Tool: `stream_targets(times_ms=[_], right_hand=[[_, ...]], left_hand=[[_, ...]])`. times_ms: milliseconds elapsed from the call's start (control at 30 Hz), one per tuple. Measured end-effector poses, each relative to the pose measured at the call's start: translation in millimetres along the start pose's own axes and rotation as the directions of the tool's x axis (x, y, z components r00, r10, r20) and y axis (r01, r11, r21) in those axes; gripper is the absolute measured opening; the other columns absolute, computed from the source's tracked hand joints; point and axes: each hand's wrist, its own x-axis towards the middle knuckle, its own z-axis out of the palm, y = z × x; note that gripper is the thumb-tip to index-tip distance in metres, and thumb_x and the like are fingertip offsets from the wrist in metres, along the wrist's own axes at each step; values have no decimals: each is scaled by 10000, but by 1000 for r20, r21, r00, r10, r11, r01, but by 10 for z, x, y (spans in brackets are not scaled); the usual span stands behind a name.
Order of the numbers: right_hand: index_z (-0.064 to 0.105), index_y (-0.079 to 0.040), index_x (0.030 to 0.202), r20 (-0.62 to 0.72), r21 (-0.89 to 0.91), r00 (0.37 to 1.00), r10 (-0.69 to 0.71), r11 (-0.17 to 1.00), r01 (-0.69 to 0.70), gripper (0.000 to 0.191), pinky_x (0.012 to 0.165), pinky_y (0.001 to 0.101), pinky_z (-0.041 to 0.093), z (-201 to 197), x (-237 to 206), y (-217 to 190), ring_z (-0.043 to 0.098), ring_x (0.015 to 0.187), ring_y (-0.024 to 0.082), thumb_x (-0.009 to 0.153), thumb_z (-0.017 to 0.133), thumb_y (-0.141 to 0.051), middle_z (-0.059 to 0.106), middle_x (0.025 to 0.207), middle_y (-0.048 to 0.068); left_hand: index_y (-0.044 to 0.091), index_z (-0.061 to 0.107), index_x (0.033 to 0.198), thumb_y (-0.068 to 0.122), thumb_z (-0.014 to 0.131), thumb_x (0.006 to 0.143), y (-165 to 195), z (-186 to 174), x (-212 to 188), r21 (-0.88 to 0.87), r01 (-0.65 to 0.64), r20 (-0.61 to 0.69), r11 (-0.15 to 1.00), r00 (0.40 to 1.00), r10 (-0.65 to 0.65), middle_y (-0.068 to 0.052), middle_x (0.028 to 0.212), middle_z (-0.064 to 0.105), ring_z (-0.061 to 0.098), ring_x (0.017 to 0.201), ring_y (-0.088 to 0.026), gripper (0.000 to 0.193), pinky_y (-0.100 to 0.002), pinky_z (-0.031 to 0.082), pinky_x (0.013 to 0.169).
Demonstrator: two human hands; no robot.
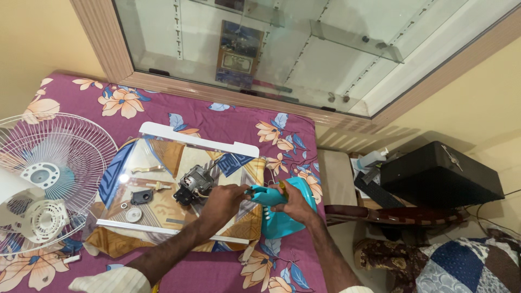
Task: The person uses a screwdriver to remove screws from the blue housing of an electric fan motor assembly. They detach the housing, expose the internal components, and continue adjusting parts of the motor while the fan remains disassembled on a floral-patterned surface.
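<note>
Both hands grip the teal fan housing (282,209) just right of the glass sheet (179,184): the left hand (225,201) steadies it, and the right hand (293,205) clasps its top. The motor (192,183) rests on the glass, kept off the bedspread.

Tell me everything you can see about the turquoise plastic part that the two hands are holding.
The turquoise plastic housing looks like smooth, glossy moulded plastic, with a curved rim and a tapering body that bears a few small white dots. It lies at the right edge of the clear tray on the floral bedsheet. The left hand grips its narrow left end, and the right hand covers its middle from above. Its underside is hidden.
</note>
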Motion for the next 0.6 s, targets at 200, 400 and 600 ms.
stream_targets(times_ms=[200, 400, 600], right_hand=[[517, -43, 1068, -37, 6, 998, -57, 998, 57, 541, 1111, 404, 481, 46, 18, 21, 610, 1303, 260, 664, 865, 48, 669, 1346, 109], [511, -132, 1140, -61, -43, 998, -19, 999, 16, 606, 1104, 390, 472, 107, 12, 5, 610, 1282, 254, 668, 844, 49, 665, 1325, 107], [511, -67, 1065, -82, -37, 993, -81, 996, 78, 520, 1056, 385, 508, 178, -1, -50, 641, 1259, 248, 678, 835, 58, 683, 1326, 122]], left_hand=[[51, 726, 1109, 77, 675, 931, 10, 11, 12, 19, 28, -73, 999, 997, -27, -121, 823, 753, 732, 612, -228, 187, -360, 595, 543], [48, 749, 1128, 85, 705, 920, 174, -112, -42, -169, 223, -52, 960, 971, -235, -147, 757, 767, 725, 576, -228, 216, -377, 557, 514], [48, 757, 1125, 71, 698, 917, 155, -145, -66, -171, 155, -134, 973, 975, -179, -139, 805, 774, 728, 594, -194, 217, -351, 570, 535]])
